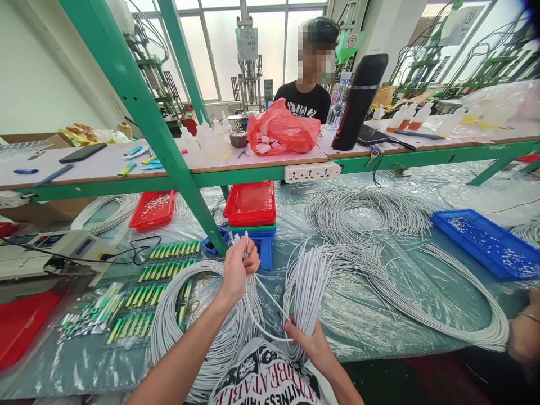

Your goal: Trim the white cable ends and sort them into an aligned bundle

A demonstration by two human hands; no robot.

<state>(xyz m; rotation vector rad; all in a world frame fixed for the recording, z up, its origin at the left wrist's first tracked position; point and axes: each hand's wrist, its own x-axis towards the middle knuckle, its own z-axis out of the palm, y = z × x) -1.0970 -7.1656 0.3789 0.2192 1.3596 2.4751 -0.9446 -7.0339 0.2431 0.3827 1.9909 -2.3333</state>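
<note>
My left hand (pixel 240 267) is closed around the ends of several thin white cables, held up in front of the blue bins. In my right hand (pixel 310 340) is a thick bundle of white cables (pixel 312 281), its cut ends fanned upward. A few loose strands run from one hand to the other. Below my left forearm lies a large coil of white cable (pixel 169 315) on the plastic-covered table. Another cable coil (pixel 367 211) rests behind the bundle, and a long loop of cable (pixel 464 332) stretches off to the right.
Red trays (pixel 250 203) are stacked on blue bins. Rows of green-yellow tubes (pixel 169 270) lie at left, near a white machine (pixel 50 253). A blue tray (pixel 485 242) holds small white parts. A green-framed shelf (pixel 261 175) crosses ahead; a person (pixel 306 95) sits behind. Another person's hand (pixel 525 332) is at right.
</note>
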